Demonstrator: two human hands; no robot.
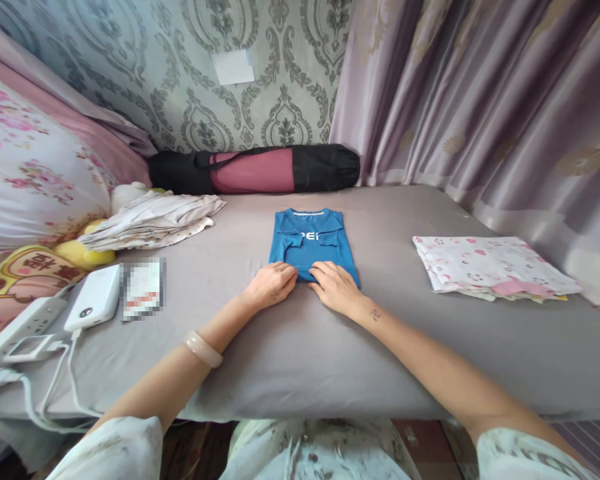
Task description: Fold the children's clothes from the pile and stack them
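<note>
A blue T-shirt [311, 248] with white lettering lies front up in a narrow folded rectangle, its collar away from me. Its sleeves are folded in over the chest. My left hand [274, 283] grips the near edge at the left, fingers curled over the cloth. At the right of the same edge, my right hand [334, 285] is closed on the fabric in a like way. Both thumbs point inward, with a small gap between the hands. Part of the hem is hidden under my fingers.
On the right lies folded patterned cloth [480, 263]. A black and pink long bag [253, 170] rests against the wall. Left are crumpled fabric [155, 219], a white power bank [94, 298], a power strip [23, 333] and cables. The grey sheet [260, 373] ends near my waist.
</note>
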